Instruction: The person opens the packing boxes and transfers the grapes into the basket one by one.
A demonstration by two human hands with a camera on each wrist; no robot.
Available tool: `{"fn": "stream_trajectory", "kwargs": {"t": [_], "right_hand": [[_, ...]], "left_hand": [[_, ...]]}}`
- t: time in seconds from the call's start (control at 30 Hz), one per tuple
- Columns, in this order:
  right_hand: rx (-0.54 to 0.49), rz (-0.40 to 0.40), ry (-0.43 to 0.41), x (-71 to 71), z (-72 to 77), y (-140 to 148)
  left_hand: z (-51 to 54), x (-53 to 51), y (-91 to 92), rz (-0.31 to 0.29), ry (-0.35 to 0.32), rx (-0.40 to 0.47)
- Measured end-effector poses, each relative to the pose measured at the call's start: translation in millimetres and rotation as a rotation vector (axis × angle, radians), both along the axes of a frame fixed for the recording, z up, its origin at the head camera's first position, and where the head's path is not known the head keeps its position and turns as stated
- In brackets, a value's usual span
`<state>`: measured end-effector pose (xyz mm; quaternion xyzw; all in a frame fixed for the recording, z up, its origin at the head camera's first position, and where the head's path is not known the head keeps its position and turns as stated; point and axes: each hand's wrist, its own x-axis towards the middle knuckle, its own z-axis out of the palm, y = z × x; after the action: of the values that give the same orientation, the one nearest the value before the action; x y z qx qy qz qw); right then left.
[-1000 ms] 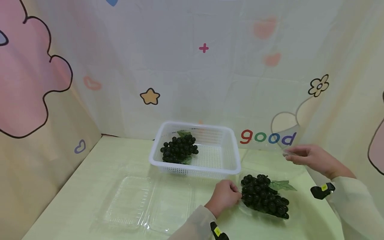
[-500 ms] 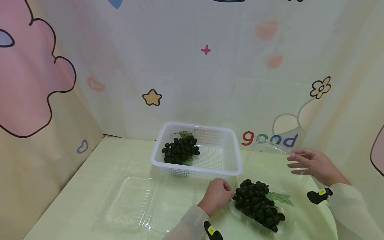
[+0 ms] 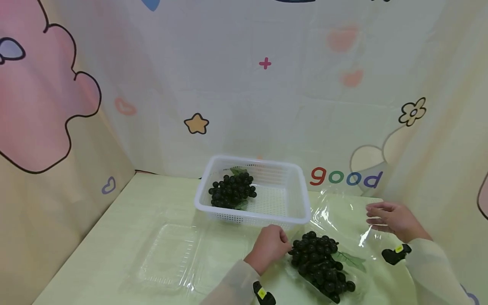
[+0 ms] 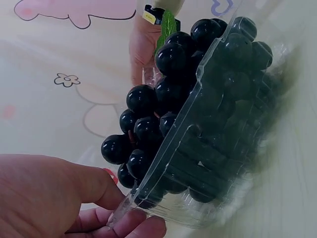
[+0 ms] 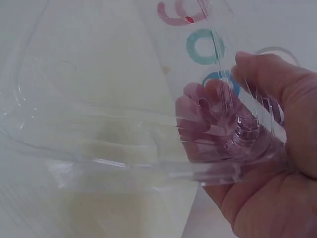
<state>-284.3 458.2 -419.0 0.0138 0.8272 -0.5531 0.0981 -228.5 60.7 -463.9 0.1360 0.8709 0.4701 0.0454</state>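
Observation:
A bunch of dark grapes (image 3: 320,267) with a green leaf (image 3: 350,260) lies in the bottom half of a clear plastic clamshell box (image 4: 173,210). My left hand (image 3: 267,248) pinches the box's left edge between thumb and fingers, beside the grapes. The box's clear lid (image 3: 328,214) stands raised and tilted behind the grapes. At the lid's right side, my right hand (image 3: 396,218) holds its corner. The right wrist view shows the thumb on one side of the lid (image 5: 124,163) and the other fingers through the plastic.
Behind the hands stands a white perforated basket (image 3: 253,216) with another dark grape bunch (image 3: 232,190) at its left. To the left, a second clear clamshell box (image 3: 167,254) lies spread on the pale table (image 3: 103,258). A printed curtain (image 3: 228,76) rises behind the table.
The lid has swung from upright and edge-on to a visible slant above the grapes. Both hands and the grape box have shifted slightly left and nearer in the head view.

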Motion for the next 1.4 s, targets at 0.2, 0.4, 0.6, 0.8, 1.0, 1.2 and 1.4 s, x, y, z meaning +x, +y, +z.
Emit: {"fn": "stream_trajectory", "kwargs": {"t": [0.2,0.4,0.6,0.8,1.0,1.2,1.4], "right_hand": [[0.118,-0.04,-0.034,-3.1,-15.1,-0.7],[0.266,-0.091,-0.084,-6.4,-31.5,-0.1],[0.445,-0.063,-0.075,-9.0,-40.3,-3.9],[0.58,-0.001,-0.001,-9.1,-46.5,-10.6],[0.586,0.005,-0.025,-7.8,-47.8,-17.9],[0.638,0.028,0.019,-4.0,-39.1,-26.2],[0.645,0.05,0.076,5.1,-29.3,-34.9]], "left_hand": [[0.8,-0.6,-5.5,-0.017,-0.006,-0.01],[3.1,-0.7,-10.6,-0.035,-0.004,-0.047],[6.9,0.3,-14.5,-0.028,-0.001,-0.076],[5.7,-1.5,-16.8,-0.035,-0.031,-0.085],[2.2,-2.1,-18.2,-0.036,-0.032,-0.077],[3.7,4.2,-24.0,-0.013,-0.033,-0.062],[4.0,14.9,-30.8,0.002,-0.055,-0.08]]}}
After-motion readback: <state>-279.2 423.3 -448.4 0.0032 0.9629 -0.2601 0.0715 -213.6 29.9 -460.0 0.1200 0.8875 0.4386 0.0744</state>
